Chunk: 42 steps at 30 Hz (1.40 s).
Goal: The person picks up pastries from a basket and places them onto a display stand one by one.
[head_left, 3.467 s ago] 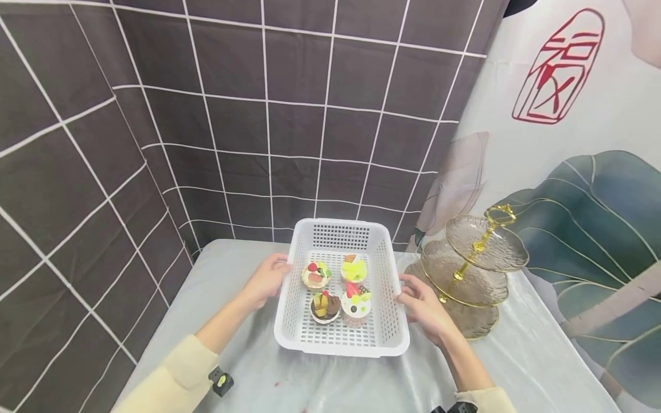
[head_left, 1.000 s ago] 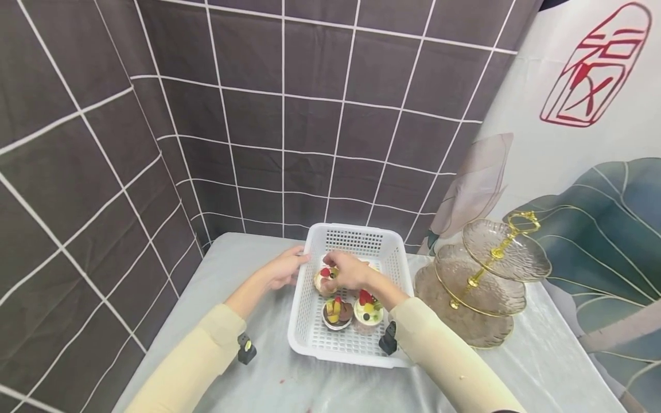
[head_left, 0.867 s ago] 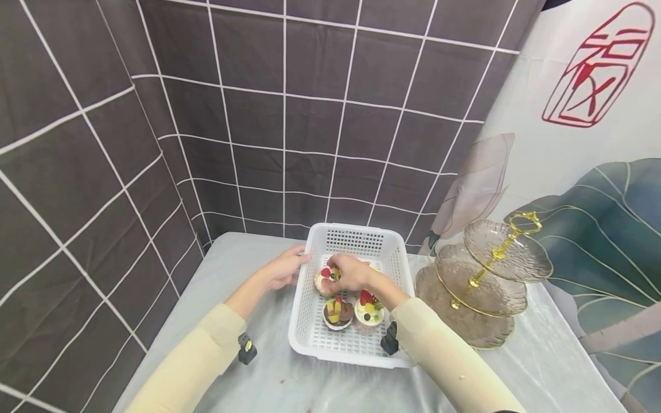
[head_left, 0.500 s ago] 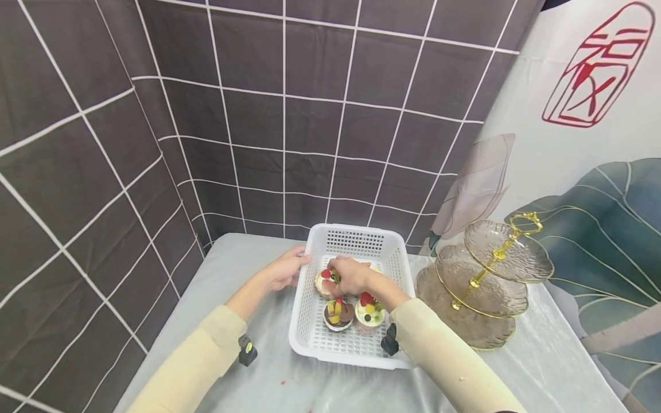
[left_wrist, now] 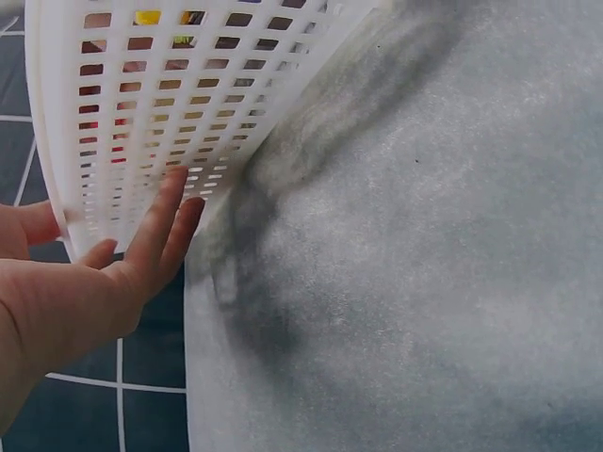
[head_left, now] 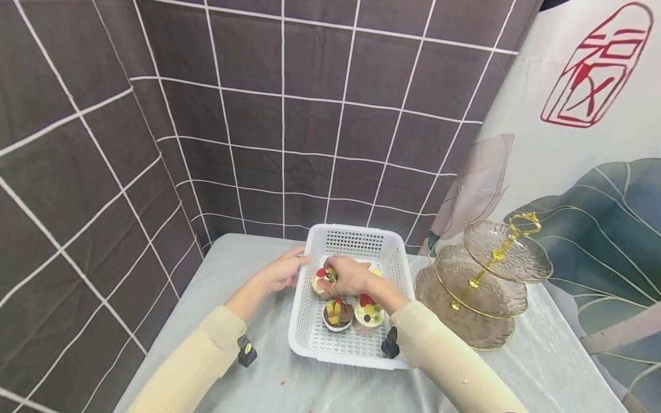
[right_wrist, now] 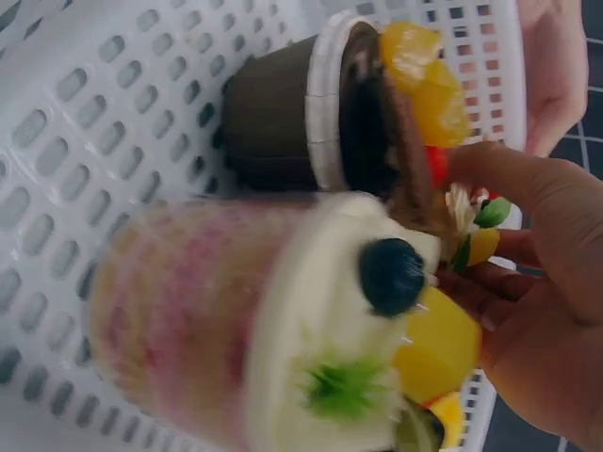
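Observation:
A white plastic basket (head_left: 351, 359) holds several small dessert cups. My left hand (head_left: 283, 271) holds its left rim, thumb over the edge and fingers along the perforated outer wall, as the left wrist view shows. Inside, my right hand (head_left: 351, 277) grips the back-left fruit-topped dessert cup (head_left: 321, 283), thumb and fingers around its top. In front of that one sits a chocolate dessert cup (head_left: 346, 314). Beside it stands a white-cream dessert cup (right_wrist: 311, 320) with a blueberry and yellow fruit. A fourth dessert cup (head_left: 377, 272) is mostly hidden behind my right hand.
A three-tier glass stand (head_left: 496, 261) with a gold stem and handle stands right of the basket. The table is covered with a pale grey cloth (head_left: 258, 384). A dark tile-patterned curtain (head_left: 310, 126) hangs at the back and left.
My right hand has left the basket's right rim, reached inside and taken hold of the back-left dessert cup, lately shifting slightly left. My left hand stays on the left rim.

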{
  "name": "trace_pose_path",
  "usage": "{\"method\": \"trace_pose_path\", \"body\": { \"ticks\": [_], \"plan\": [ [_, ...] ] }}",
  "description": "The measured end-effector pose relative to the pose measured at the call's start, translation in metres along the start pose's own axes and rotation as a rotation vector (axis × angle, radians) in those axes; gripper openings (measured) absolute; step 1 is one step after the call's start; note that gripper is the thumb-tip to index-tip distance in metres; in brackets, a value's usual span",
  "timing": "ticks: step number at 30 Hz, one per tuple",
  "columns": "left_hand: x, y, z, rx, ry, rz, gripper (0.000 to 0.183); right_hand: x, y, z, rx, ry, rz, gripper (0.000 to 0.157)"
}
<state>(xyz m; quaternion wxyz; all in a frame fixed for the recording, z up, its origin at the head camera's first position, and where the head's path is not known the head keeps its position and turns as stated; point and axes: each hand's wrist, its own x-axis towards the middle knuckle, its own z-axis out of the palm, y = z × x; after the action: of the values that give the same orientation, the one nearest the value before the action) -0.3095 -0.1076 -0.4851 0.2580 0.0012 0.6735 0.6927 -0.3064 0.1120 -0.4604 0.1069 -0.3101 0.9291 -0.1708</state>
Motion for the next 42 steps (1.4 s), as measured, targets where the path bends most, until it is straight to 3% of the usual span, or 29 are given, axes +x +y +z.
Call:
{"method": "trace_pose_path", "body": {
  "ticks": [7, 13, 22, 29, 37, 42],
  "plan": [
    [0.0, 0.0, -0.001, -0.023, -0.006, -0.008, 0.057, -0.014, -0.01, -0.018, -0.017, 0.058, -0.052, 0.063],
    [0.001, -0.001, -0.001, -0.042, -0.013, -0.006, 0.056, -0.039, -0.013, -0.033, 0.002, 0.117, -0.08, 0.06],
    [0.001, -0.003, -0.003, -0.075, -0.028, -0.02, 0.058, -0.089, 0.003, -0.051, 0.249, 0.287, -0.122, 0.055],
    [0.0, -0.002, -0.005, -0.076, -0.038, -0.007, 0.057, -0.125, 0.009, -0.072, 0.336, 0.424, -0.062, 0.053],
    [-0.002, -0.004, -0.006, -0.084, -0.041, -0.016, 0.057, -0.169, 0.008, -0.086, 0.384, 0.513, 0.152, 0.054],
    [0.0, -0.004, -0.007, -0.095, -0.048, -0.012, 0.058, -0.193, 0.016, -0.103, 0.309, 0.601, 0.137, 0.055]
  ]
}}
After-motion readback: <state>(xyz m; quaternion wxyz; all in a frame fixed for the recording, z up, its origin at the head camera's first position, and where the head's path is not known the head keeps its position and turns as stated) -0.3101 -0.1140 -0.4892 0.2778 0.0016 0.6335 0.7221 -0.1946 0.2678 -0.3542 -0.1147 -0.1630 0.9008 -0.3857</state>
